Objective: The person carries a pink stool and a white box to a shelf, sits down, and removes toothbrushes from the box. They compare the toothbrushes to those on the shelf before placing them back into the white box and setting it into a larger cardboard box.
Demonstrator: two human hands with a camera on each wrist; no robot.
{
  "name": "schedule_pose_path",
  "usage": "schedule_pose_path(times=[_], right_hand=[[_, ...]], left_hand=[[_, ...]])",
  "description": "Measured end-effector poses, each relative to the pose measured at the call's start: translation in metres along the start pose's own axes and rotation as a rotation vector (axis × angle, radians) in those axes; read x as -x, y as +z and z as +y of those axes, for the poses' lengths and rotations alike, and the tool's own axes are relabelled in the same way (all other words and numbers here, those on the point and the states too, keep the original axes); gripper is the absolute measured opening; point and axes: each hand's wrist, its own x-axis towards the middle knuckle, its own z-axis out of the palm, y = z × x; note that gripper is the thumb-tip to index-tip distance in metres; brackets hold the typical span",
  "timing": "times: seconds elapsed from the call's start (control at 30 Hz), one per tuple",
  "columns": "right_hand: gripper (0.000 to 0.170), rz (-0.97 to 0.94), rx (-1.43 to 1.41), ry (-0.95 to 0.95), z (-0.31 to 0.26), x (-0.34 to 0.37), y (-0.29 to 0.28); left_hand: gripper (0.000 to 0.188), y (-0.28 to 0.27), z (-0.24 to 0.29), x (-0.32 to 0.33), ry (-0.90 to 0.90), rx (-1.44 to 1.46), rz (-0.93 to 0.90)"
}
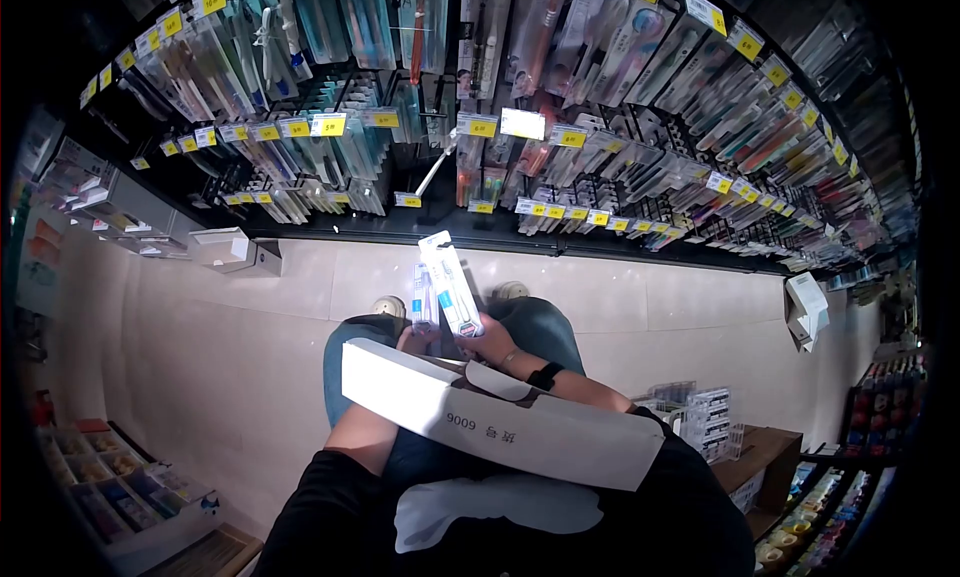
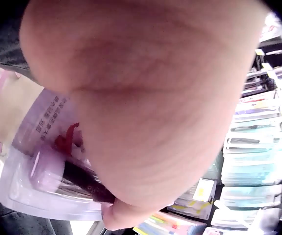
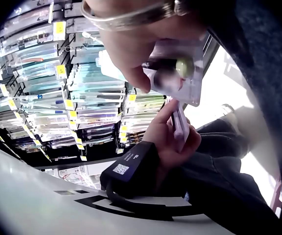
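Note:
My left hand point(image 1: 411, 341) holds a clear blister pack point(image 1: 424, 299) upright over the lap. In the left wrist view this pack point(image 2: 21, 196) shows a lilac cap and a dark handle, with the hand covering the rest. Just beside it, my right hand point(image 1: 487, 339) grips the lower end of a longer blister pack point(image 1: 450, 282), which leans left and overlaps the first. A pale green rounded end shows inside the right pack point(image 3: 192, 88) in the right wrist view. Across the forearms lies a long white cardboard box point(image 1: 500, 427), printed 6006, its flap raised.
Ahead stands a rack point(image 1: 400, 227) hung with many packaged goods and yellow price tags point(image 1: 328, 125). A white toothbrush-like stick point(image 1: 436, 172) slants there. Cartons sit on the floor at left point(image 1: 235, 252) and right point(image 1: 805, 312). Clear plastic holders point(image 1: 708, 422) stand by a brown box point(image 1: 760, 467).

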Motion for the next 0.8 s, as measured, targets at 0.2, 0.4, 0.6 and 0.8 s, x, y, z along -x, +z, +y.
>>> schedule_pose_path(times=[0.2, 0.4, 0.6, 0.8], right_hand=[[0.046, 0.070, 0.156, -0.077, 0.008, -0.005, 0.003], [0.047, 0.081, 0.177, -0.054, 0.013, -0.009, 0.002], [0.039, 0.037, 0.046, 0.018, 0.015, -0.009, 0.003], [0.035, 0.040, 0.034, -0.042, 0.015, -0.010, 0.004]], left_hand=[[0.022, 0.001, 0.009, 0.012, 0.055, 0.192, -0.150], [0.023, -0.002, -0.001, 0.001, 0.029, 0.073, -0.042], [0.025, 0.001, 0.008, 0.008, 0.086, 0.053, -0.125], [0.026, -0.018, -0.041, -0.033, 0.068, 0.114, -0.035]])
